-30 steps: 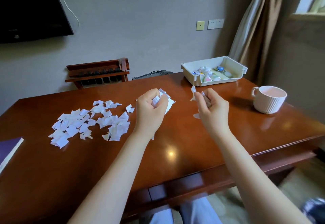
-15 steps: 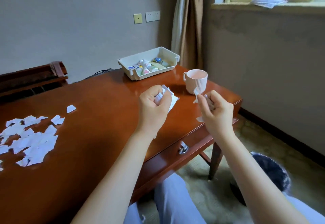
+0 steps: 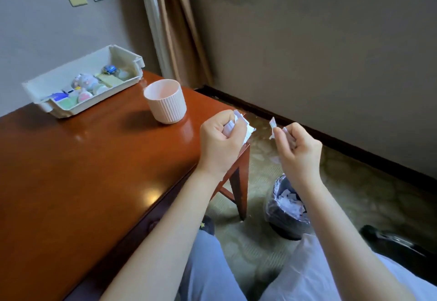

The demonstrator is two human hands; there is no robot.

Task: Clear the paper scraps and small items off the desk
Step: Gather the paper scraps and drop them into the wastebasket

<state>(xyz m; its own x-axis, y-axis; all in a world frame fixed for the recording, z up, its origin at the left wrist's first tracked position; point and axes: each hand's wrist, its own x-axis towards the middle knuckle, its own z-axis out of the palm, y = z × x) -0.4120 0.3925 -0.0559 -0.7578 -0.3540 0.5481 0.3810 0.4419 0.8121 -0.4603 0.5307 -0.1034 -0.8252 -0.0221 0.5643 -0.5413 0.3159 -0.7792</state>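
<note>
My left hand (image 3: 221, 143) is closed around a bunch of white paper scraps (image 3: 238, 123) over the right corner of the wooden desk (image 3: 82, 170). My right hand (image 3: 298, 151) is past the desk's edge, above the floor, and pinches more white scraps (image 3: 273, 125). Below the right wrist stands a bin with a black liner (image 3: 286, 208), with torn white paper inside. The scrap pile on the desk is out of view.
A ribbed pink mug (image 3: 165, 102) stands near the desk's right end. Behind it sits a white tray (image 3: 71, 78) with several small colourful items. A curtain (image 3: 170, 24) hangs in the corner. My knees are under the desk edge, and a dark shoe (image 3: 399, 246) lies on the carpet.
My view has swung right and down, away from the scrap pile to the desk corner and the bin. Both hands, still holding scraps, have moved right, the right one beyond the desk.
</note>
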